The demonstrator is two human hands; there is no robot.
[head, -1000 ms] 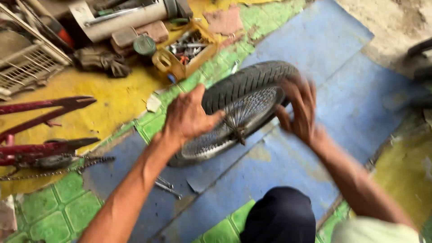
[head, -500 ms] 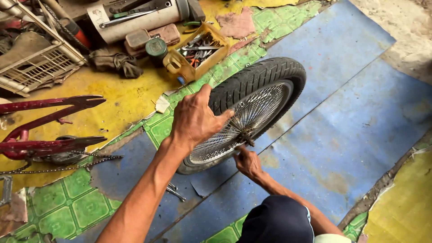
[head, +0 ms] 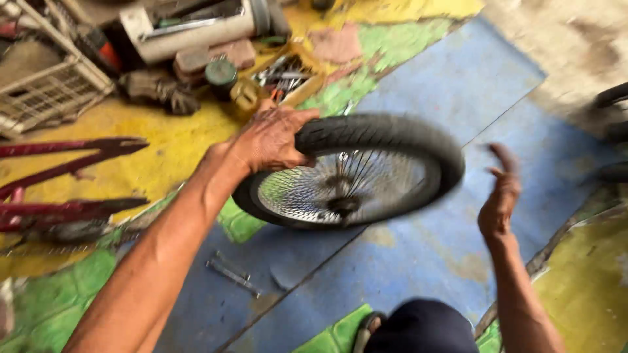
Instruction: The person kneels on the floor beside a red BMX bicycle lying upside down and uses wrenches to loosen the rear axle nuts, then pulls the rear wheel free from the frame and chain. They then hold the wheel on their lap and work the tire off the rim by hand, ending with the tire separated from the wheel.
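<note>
A small bicycle wheel (head: 386,140) with a black tyre and shiny spokes is held up over the blue floor mat (head: 451,85). My left hand (head: 271,137) grips the tyre at its upper left edge. My right hand (head: 500,196) is off the wheel, just to its right, with the fingers apart and nothing in it. The wheel is blurred by motion. Its hub (head: 343,204) shows in the lower middle.
A red bicycle frame (head: 59,183) with a chain lies at the left. A white wire basket (head: 49,95), a tray of tools (head: 288,72), tins and rags sit at the back. Two bolts (head: 229,271) lie on the mat. Another tyre (head: 611,98) shows at the right edge.
My right hand has come off the hub area and swung out to the right of the wheel. The wheel has tipped and shifted right, with my left hand still on the tyre.
</note>
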